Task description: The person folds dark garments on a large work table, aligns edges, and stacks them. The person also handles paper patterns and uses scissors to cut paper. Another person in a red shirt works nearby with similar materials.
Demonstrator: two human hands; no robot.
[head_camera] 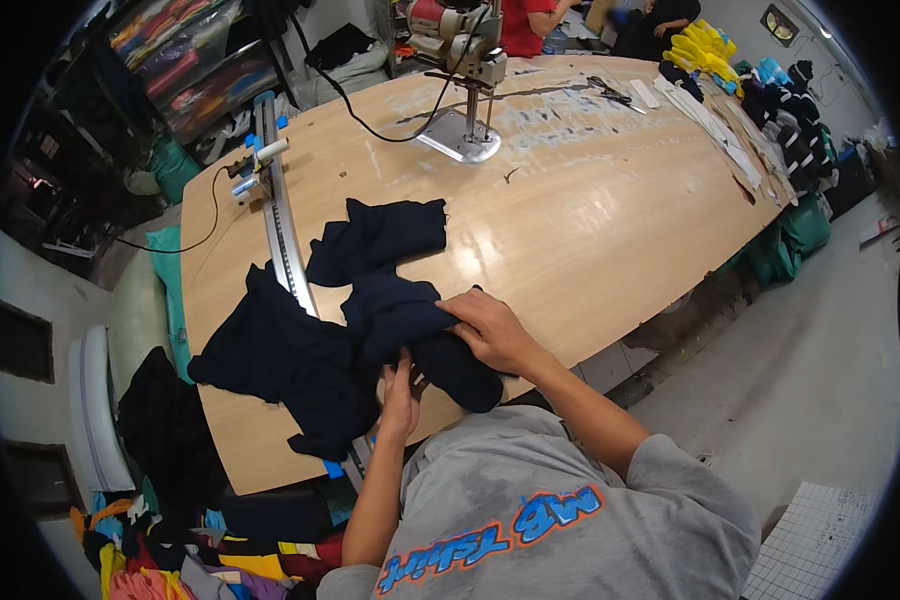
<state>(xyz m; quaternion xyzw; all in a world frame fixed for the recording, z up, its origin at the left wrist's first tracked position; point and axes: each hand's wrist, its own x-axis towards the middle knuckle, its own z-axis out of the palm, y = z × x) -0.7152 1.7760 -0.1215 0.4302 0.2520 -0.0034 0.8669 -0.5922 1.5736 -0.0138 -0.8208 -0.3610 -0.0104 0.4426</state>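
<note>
Dark navy fabric pieces lie crumpled near the front of a wooden cutting table (pixel 555 217). My right hand (pixel 491 326) pinches the edge of one navy fabric piece (pixel 401 311) between thumb and fingers. Below it, my left hand (pixel 403 394) reaches up under the same cloth, its fingertips partly hidden by the fabric. To the left, a larger heap of navy fabric (pixel 285 352) covers part of a metal guide rail (pixel 281 217). Farther back rests another navy piece (pixel 382 236) with jagged edges.
A straight-knife cloth cutting machine (pixel 465 82) stands at the back with its black cable trailing. Scissors (pixel 611 94) and pattern strips (pixel 709 127) lie far right, near stacked garments (pixel 791 120). Colourful scraps (pixel 217 562) pile below left. A person in red (pixel 521 30) is beyond the table.
</note>
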